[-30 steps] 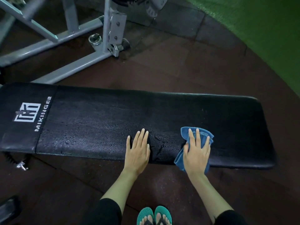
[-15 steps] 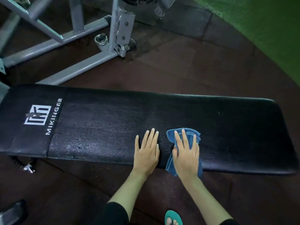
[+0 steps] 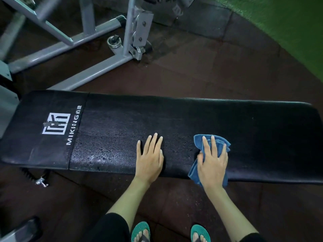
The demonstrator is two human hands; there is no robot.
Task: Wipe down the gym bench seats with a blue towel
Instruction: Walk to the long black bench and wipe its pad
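Head view: the black bench pad (image 3: 201, 119) spans the frame. The right hand (image 3: 212, 163) presses the blue towel (image 3: 222, 143) flat at the pad's near edge, fingers straight. The left hand (image 3: 149, 158) rests flat beside it, fingers extended, holding nothing.

1. Setting: a gym floor, seen from above.
2. A long black padded bench (image 3: 174, 119) fills the middle of the view, with a white maker's logo (image 3: 56, 125) printed at one end.
3. Beyond it stands the grey steel tube frame (image 3: 90, 70) of an exercise machine, joined by bolted bracket plates.
4. The floor (image 3: 201, 67) is laid with dark reddish-brown rubber tiles whose seams show.
5. Green artificial turf (image 3: 288, 23) borders the tiles at the upper right.
6. A coiled cord with a metal pin (image 3: 41, 181) hangs below the bench's logo end.
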